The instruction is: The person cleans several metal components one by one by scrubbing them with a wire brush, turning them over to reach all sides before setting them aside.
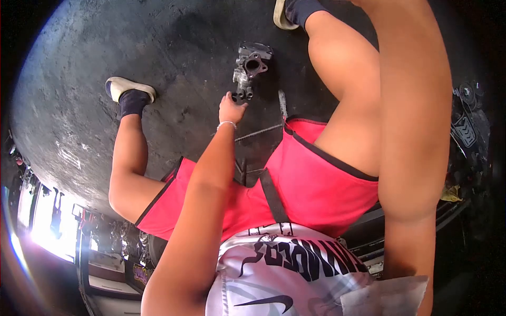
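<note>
A grey metal engine part (243, 76) with a round flanged opening lies on the dark floor, in the upper middle of the head view. My left hand (232, 109), with a thin bracelet at its wrist, is at the near end of this part. Its thumb and a finger are closed round the dark lower tip, and the other fingers are mostly hidden. My right arm (414, 116) stretches up along the right side, and its hand lies beyond the top edge.
A thin worn bar (283, 104) lies on the floor (179, 68) right of my left hand. My bent legs in red shorts (321, 184) frame the part on both sides. Dark metal pieces (464, 129) lie at the far right. A bright opening (55, 226) shows at lower left.
</note>
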Demonstrator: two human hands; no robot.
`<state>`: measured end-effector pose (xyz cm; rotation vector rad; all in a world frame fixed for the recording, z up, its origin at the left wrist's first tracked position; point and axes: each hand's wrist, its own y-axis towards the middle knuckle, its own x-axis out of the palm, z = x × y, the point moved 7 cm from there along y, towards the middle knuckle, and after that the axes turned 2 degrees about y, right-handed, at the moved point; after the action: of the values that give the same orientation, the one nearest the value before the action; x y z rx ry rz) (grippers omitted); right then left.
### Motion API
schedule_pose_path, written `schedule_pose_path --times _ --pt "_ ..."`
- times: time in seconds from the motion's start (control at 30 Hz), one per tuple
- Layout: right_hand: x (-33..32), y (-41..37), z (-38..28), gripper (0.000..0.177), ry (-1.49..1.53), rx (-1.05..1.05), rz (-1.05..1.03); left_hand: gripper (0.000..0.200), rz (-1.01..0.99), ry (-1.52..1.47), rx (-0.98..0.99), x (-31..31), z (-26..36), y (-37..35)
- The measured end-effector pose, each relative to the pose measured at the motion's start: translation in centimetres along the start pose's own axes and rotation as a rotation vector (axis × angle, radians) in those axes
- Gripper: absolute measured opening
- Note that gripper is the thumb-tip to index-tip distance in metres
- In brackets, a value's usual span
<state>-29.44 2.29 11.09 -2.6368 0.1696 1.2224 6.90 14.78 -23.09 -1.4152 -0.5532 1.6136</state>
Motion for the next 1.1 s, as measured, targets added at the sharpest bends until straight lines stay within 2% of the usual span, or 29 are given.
schedule_pose_path --times 0.07,0.13,0.17,0.2,0.27,0.3,0.37,0.4,0.47,0.5,0.53,0.6,0.63,0.73,0.77,0.83,0.87,0.93,0.97,1.03,1.07,1.1 --pt "0.2 0.4 0.5 0.037 0.167 0.425 -0.376 0.052 0.066 0.057 -0.027 -2.1 3.2 -1.9" --pt "0.0 0.6 0.6 0.037 0.222 0.419 -0.425 0.045 0.017 0.277 -0.019 -2.3 4.6 -2.0" --pt "0.2 0.3 0.8 0.037 0.28 0.418 -0.478 0.038 0.032 0.403 0.069 -2.4 5.4 -2.0" --pt "1.1 -0.7 1.5 0.037 0.276 0.42 -0.472 0.038 0.036 0.403 0.076 -2.6 5.5 -1.4" --pt "-0.3 -2.2 1.5 0.035 0.395 0.074 0.215 0.035 -0.07 0.6 0.247 -2.2 5.9 -0.4" --pt "-0.1 -1.9 1.7 0.035 0.396 0.079 0.224 0.024 -0.044 0.656 0.356 -2.4 6.5 -0.4" --pt "1.4 -0.7 1.8 0.032 -0.056 0.112 0.026 0.019 -0.032 0.744 0.409 -1.4 5.7 0.4" --pt "0.9 -0.5 2.1 0.032 -0.061 0.118 0.045 0.015 -0.017 0.82 0.455 -0.8 5.6 1.0" --pt "1.4 0.1 2.6 0.029 0.106 0.081 -0.183 0.013 -0.011 0.826 0.517 -1.0 6.0 1.2" --pt "2.4 0.2 3.1 0.025 0.004 -0.036 0.081 0.014 -0.044 0.823 0.533 -1.1 5.9 1.4" --pt "2.5 0.2 3.2 0.025 -0.006 -0.032 0.093 0.015 -0.083 0.816 0.548 -1.4 6.3 1.2" --pt "1.3 -0.6 3.0 0.021 -0.139 -0.116 0.309 0.016 -0.117 0.792 0.536 -2.3 6.7 1.1" --pt "0.7 -1.7 1.7 0.018 -0.318 -0.273 0.371 0.017 -0.155 0.768 0.513 -3.2 7.2 0.8" --pt "0.6 -1.7 1.9 0.017 -0.368 -0.307 0.333 0.041 -0.329 0.753 0.502 -6.9 11.5 0.3" --pt "0.3 -1.6 1.8 0.017 -0.368 -0.303 0.347 0.04 -0.242 0.727 0.566 -8.7 13.6 0.3" --pt "1.2 -0.9 2.0 0.018 -0.445 -0.281 0.13 0.041 -0.269 0.716 0.571 -11.2 16.3 2.3" --pt "0.4 -1.2 1.6 0.018 -0.455 -0.272 0.14 0.043 -0.275 0.676 0.587 -12.2 17.5 3.9" --pt "-2.5 -2.8 4.1 0.022 0.164 0.249 0.276 0.044 -0.284 0.574 0.649 -13.5 19.7 7.2" --pt "-4.4 -2.6 3.5 0.022 0.153 0.248 0.284 0.046 -0.3 0.613 0.662 -14.1 21.2 8.0" --pt "-5.2 -2.9 5.4 0.027 0.441 0.794 0.013 0.045 -0.258 0.614 0.659 -14.7 22.3 10.1" --pt "-5.4 -4.3 5.4 0.028 0.25 0.475 0.322 0.044 -0.231 0.608 0.675 -14.8 21.9 11.9" --pt "-5.2 -4.2 6.7 0.028 0.289 0.458 0.308 0.023 -0.269 0.824 0.737 -14.4 21.0 13.4"
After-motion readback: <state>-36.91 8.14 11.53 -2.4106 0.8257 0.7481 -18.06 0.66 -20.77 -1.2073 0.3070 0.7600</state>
